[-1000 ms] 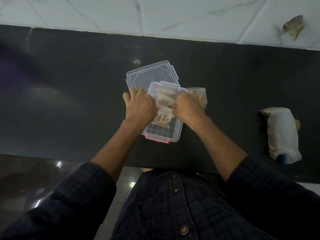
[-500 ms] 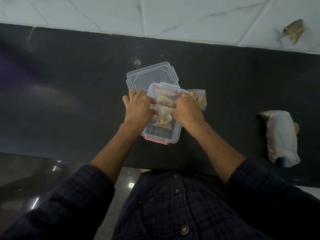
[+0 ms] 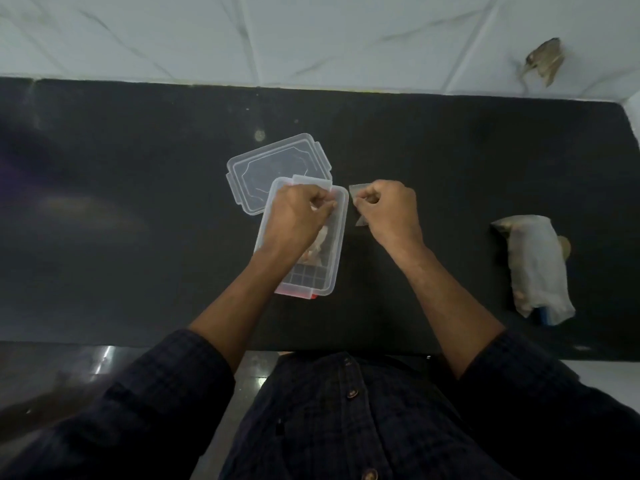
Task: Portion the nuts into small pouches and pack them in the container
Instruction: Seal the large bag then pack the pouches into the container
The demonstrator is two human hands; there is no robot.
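Note:
A clear plastic container (image 3: 337, 237) with red clips stands on the black counter, and a pouch of nuts (image 3: 317, 251) lies inside it. My left hand (image 3: 298, 213) hovers over the container's far end, fingers curled around the top of a pouch. My right hand (image 3: 388, 209) is just right of the container, pinching a small empty clear pouch (image 3: 356, 195) that lies on the counter. Behind the container its clear lid (image 3: 270, 171) lies flat.
A large bag of nuts (image 3: 535, 268) lies on the counter at the right. A white tiled wall rises behind the counter, with a brown scrap (image 3: 545, 60) at its upper right. The counter's front edge runs near my body.
My right hand has left the container and moved right onto the empty pouch. My left hand has shifted over the container's far end. The camera has tilted slightly.

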